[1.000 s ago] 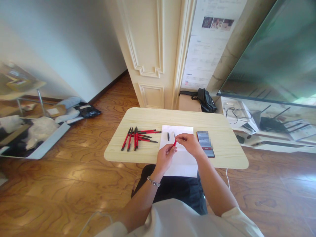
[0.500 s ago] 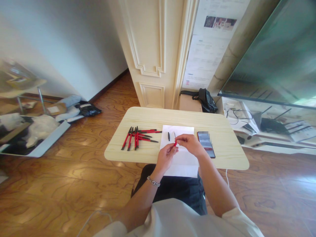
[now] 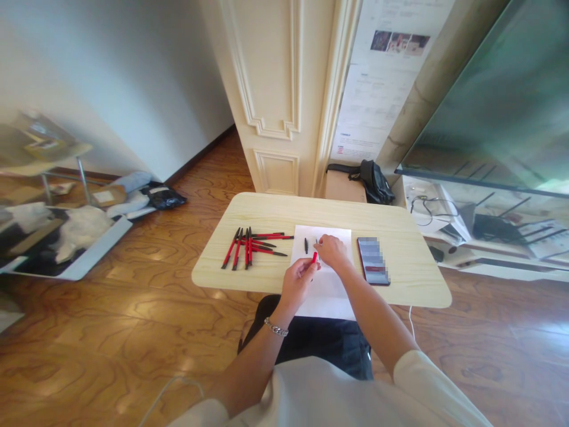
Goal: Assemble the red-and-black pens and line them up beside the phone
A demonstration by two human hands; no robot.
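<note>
My left hand (image 3: pixel 299 281) pinches a short red pen barrel (image 3: pixel 315 257), which stands up between thumb and forefinger over the white paper (image 3: pixel 329 299). Just beyond it, my right hand (image 3: pixel 332 251) has its fingertips together, low over the paper. A thin, small piece like a pen refill (image 3: pixel 316 241) shows at those fingertips; whether they grip it is unclear. To their left a short black pen part (image 3: pixel 306 245) lies on the sheet. Several red and black pens (image 3: pixel 249 248) are heaped on the left of the table.
A phone (image 3: pixel 373 261) lies right of the paper on the pale wooden table (image 3: pixel 409 243). Behind the table, a black bag (image 3: pixel 376 181) rests on a box. A cabinet with cables (image 3: pixel 429 204) stands to the right, and a tray of wrappings (image 3: pixel 80 237) is on the floor at left.
My right hand has parted from the red barrel and moved slightly right, its fingertips now at the thin piece. My left hand keeps the barrel, now more exposed. The view has shifted a little.
</note>
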